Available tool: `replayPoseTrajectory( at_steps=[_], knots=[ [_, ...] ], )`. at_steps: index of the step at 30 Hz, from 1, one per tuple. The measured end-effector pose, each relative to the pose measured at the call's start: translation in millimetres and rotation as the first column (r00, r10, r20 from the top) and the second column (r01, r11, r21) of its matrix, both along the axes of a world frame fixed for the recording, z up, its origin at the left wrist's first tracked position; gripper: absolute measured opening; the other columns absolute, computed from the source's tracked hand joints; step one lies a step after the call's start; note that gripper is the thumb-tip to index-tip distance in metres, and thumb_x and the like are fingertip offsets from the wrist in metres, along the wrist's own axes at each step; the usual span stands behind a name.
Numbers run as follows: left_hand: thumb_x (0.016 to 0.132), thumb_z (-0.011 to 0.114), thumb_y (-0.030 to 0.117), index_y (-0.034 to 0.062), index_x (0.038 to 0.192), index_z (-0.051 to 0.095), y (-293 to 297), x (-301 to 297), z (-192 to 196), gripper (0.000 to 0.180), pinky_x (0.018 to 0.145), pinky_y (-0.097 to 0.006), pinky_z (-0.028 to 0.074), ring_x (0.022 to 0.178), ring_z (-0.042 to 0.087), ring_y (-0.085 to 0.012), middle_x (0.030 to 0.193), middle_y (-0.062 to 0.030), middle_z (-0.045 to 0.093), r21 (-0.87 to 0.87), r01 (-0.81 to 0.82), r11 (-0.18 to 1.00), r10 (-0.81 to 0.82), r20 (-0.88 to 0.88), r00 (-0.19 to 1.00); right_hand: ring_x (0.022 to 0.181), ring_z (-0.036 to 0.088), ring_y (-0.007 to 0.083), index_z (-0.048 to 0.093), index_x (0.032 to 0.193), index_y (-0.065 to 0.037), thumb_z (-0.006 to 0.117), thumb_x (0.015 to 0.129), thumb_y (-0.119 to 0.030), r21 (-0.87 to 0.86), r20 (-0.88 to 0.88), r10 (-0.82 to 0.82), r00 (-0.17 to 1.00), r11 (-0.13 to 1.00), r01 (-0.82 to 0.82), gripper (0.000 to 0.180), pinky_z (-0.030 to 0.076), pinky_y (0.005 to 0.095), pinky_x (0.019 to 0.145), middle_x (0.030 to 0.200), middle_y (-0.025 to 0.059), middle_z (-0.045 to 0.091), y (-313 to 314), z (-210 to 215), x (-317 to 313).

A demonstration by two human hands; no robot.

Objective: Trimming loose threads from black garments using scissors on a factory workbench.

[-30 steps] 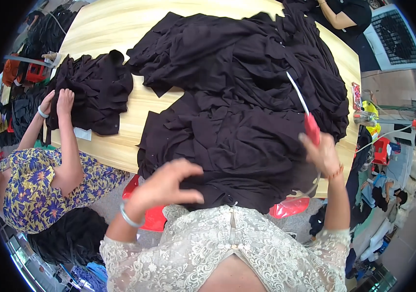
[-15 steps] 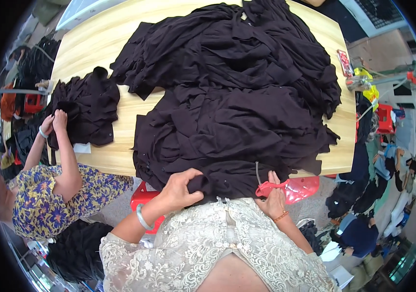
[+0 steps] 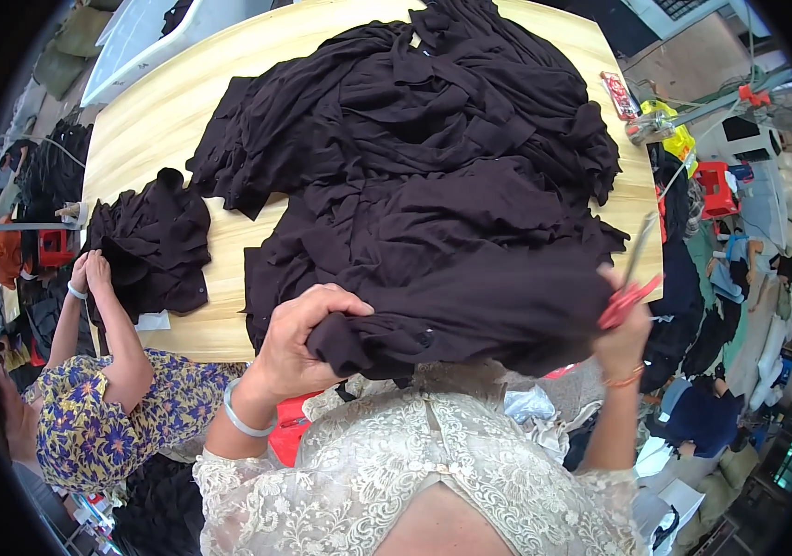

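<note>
A dark, almost black garment (image 3: 470, 320) is stretched between my hands at the near edge of the table. My left hand (image 3: 298, 343) is closed on its left end, thumb on top and the cloth bunched under the fingers. My right hand (image 3: 626, 341), smeared by motion, is closed round red-handled scissors (image 3: 625, 304) whose grey blades point up. The garment's right end reaches this hand, but blur hides whether the fingers pinch it. Beyond lies a large heap of similar dark garments (image 3: 414, 120).
The pale wooden table (image 3: 229, 324) carries the heap. At left a co-worker's hands (image 3: 92, 271) handle a smaller dark pile (image 3: 159, 246). A red packet (image 3: 618, 95) lies at the right edge, near a metal clamp (image 3: 648, 128). Red stools (image 3: 716, 190) stand around.
The right hand has swung up and right with the scissors, and the garment's near part is now lifted and spread. My left hand has moved slightly left, still gripping the cloth.
</note>
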State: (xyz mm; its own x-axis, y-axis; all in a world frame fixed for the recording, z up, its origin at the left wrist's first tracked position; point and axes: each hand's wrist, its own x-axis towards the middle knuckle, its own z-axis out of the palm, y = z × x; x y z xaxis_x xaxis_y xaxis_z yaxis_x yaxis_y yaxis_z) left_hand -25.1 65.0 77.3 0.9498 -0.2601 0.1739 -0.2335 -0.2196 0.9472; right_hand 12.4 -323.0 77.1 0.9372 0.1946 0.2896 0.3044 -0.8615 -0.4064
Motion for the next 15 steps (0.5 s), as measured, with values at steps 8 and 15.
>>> replayPoseTrajectory(
  at_steps=[8,15],
  knots=[
    [0.062,0.067,-0.006,0.0039,0.094,0.068,57,-34,-33,0.034,0.084,-0.035,0.047,0.095,0.063,-0.0286,0.097,-0.0109,0.067,0.317,-0.360,0.877,0.343,0.109,0.933,0.079,0.063,0.0368,0.064,0.089,-0.006,0.079,0.072,-0.026,-0.268,-0.327,0.084,0.941,0.947,-0.177,0.031,0.050,0.0444,0.068,0.081,0.0171,0.065,33,-11,95],
    [0.055,0.062,-0.011,0.0036,0.080,0.064,89,-110,-99,0.030,0.087,-0.033,0.045,0.093,0.062,-0.0268,0.090,-0.0094,0.064,0.441,-0.554,0.706,0.613,0.013,0.790,0.080,0.061,0.0437,0.062,0.091,-0.002,0.072,0.077,-0.016,-0.101,-0.319,0.082,0.944,0.988,-0.120,0.023,0.049,0.0488,0.071,0.081,0.0231,0.063,23,-85,87]
  ],
)
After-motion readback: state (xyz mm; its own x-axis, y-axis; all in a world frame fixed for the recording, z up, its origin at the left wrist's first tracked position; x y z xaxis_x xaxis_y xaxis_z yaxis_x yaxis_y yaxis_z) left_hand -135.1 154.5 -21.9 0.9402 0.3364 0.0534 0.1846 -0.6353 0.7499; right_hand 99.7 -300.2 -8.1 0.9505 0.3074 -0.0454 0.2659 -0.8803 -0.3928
